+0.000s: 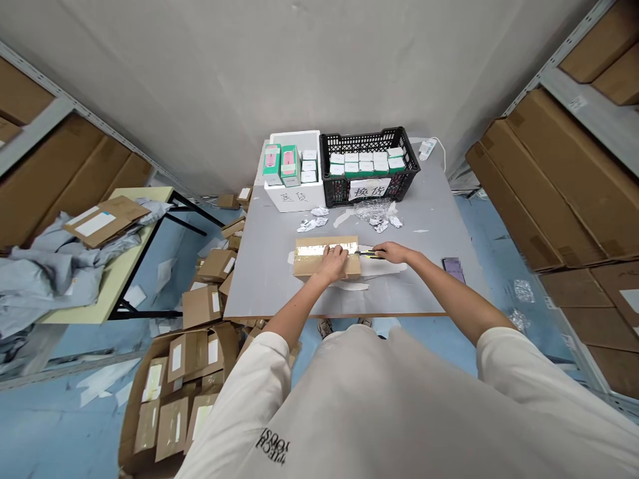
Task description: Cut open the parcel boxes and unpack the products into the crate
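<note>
A brown cardboard box [305, 267] lies on the grey table, with a torn pale strip and shiny tape along its top. My left hand [333, 262] rests on that top, its fingers apart and pressing down; nothing is gripped in it. At the box's right end, my right hand [392, 252] is closed around a slim black and yellow box cutter [368, 253]. The cutter's tip points left and meets the box's right edge near the tape; how far the blade is out is too small to tell. White paper [379, 267] lies under the cutter.
Behind the box stand a white bin [294, 199] and a black crate [335, 189], both holding small green-and-white boxes. Crumpled paper [312, 224] and clear plastic wrap [372, 210] lie before them. A phone [453, 269] is at right. An open carton [130, 416] of boxes stands lower left.
</note>
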A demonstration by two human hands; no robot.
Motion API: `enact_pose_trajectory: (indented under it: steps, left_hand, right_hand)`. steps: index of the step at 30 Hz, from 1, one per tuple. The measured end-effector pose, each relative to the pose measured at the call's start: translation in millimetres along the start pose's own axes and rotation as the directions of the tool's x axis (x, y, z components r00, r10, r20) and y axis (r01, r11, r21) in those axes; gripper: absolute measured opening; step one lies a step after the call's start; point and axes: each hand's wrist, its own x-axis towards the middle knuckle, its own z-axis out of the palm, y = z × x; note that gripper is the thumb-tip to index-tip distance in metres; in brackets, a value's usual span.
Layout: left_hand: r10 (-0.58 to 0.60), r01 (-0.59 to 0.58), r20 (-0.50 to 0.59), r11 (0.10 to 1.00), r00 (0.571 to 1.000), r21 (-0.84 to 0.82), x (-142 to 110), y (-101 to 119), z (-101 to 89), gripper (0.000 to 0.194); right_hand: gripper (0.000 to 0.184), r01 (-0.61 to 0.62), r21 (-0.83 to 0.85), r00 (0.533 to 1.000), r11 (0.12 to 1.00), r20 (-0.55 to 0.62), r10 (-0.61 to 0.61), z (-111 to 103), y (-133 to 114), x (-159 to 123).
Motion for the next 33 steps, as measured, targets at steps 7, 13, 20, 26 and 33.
enact_pose_trajectory:
  steps: [7,13,20,26,33]
  left_hand:
    - [-0.008,0.008,-0.008,0.999,1.0,-0.033,0,0,-2.7,0.077]
    - [0.0,-0.003,-0.025,0.993,1.0,-0.121,-2,-2,-8.5,0.092]
    - [-0.191,0.161,-0.159,0.97,0.969,-0.181,7,-7,-19.7,0.058]
    - [-0.143,0.127,-0.134,0.985,0.981,-0.118,11,-14,-15.8,0.057]
    - [-0.16,0.148,-0.11,0.983,0.981,-0.11,16,-17,-9.4,0.061]
  right_hand:
    - [0.034,-0.009,0.103,0.998,0.995,0.06,0.003,10,15,-11]
    - [0.032,-0.103,0.348,0.992,0.932,-0.035,0.123,14,24,-22]
    - [0.034,-0.029,0.353,0.979,0.935,-0.177,0.097,10,5,-30]
    - [0.035,0.064,-0.038,0.958,0.997,-0.278,-0.073,15,-17,-36]
    - [0.039,0.03,-0.227,0.959,0.974,-0.269,-0.092,25,-24,-34]
